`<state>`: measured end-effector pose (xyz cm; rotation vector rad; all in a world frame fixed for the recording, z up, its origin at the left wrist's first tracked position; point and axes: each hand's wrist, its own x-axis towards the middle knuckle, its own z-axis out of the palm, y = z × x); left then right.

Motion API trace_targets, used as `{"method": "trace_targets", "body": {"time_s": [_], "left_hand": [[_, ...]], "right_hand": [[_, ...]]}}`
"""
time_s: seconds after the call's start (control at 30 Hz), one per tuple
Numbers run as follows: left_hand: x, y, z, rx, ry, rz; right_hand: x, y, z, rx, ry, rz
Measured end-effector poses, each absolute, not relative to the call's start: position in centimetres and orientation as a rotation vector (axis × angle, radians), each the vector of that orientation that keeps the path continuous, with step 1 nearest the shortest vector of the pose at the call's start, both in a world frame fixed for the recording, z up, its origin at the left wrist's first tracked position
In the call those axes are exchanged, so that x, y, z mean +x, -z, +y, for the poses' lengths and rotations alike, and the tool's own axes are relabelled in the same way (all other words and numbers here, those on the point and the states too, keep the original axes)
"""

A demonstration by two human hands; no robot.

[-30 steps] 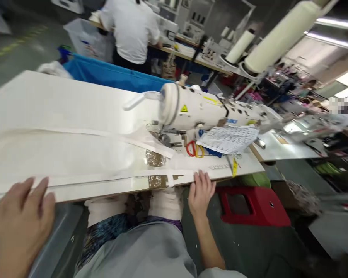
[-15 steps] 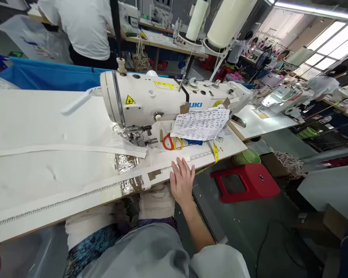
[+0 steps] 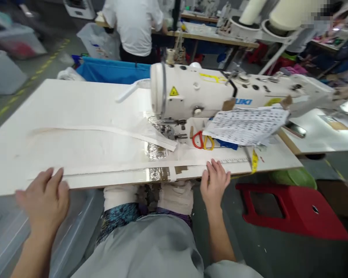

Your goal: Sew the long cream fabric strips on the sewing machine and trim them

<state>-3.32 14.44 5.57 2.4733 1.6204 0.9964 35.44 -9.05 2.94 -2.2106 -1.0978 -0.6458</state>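
Observation:
A narrow white fabric strip [image 3: 127, 167] stretches along the measuring scale [image 3: 234, 160] on the table's front edge, partly covering its marks. My left hand [image 3: 46, 199] is slightly blurred; its spread fingertips rest at the strip's left part by the edge. The fingers of my right hand [image 3: 215, 181] lie flat and a little apart on the strip's right end. Behind it, a second white strip [image 3: 116, 131] lies loosely across the tabletop, its right end close to the sewing machine [image 3: 197, 92].
Red-and-yellow-handled scissors [image 3: 203, 141] lie by the machine, near a handwritten paper sheet [image 3: 246, 123]. A yellow tape measure [image 3: 254, 161] hangs over the front edge. On the floor at right is a red stool [image 3: 301, 212]. Another person [image 3: 136, 27] works beyond the blue cloth bin [image 3: 113, 71].
My left hand has come up from the lower left corner onto the table edge. The view has swung left; my right hand stays on the edge, and the strip now covers more scale marks.

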Motion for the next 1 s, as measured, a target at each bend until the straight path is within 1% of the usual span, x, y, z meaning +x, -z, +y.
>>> {"method": "trace_targets", "body": {"time_s": [0.1, 0.3, 0.43, 0.53, 0.63, 0.73, 0.87, 0.93, 1.0], "left_hand": [[-3.4, -4.9, 14.3, 2.533, -1.025, 1.723], [-3.3, -4.8, 13.7, 2.543, -1.099, 1.689], [-2.8, -5.2, 13.1, 2.638, -1.045, 1.463], [-1.7, -5.7, 12.5, 2.706, -0.937, 1.256], [-1.1, -5.9, 12.5, 2.802, -0.802, 1.123], [-2.0, -5.8, 13.0, 2.871, -0.813, 1.047], [-5.1, -4.2, 13.0, 2.871, -1.063, 0.942], [-6.8, -2.4, 12.6, 2.834, -1.124, 0.992], [-8.3, 0.0, 12.2, 2.774, -1.057, 1.184]], "right_hand": [[35.1, -3.2, -8.9, -2.134, 0.694, -1.120], [33.8, -3.6, -8.3, -2.006, 0.665, -1.261], [33.4, -3.2, -8.1, -2.010, 0.558, -1.385], [33.5, -2.9, -8.0, -2.001, 0.525, -1.432], [33.8, -2.8, -8.2, -1.990, 0.536, -1.449], [34.0, -3.0, -8.8, -1.996, 0.615, -1.471], [33.6, -3.0, -10.1, -1.993, 0.773, -1.469], [32.8, -2.6, -10.6, -1.953, 0.735, -1.487], [31.5, -1.7, -10.8, -1.907, 0.615, -1.558]]}}
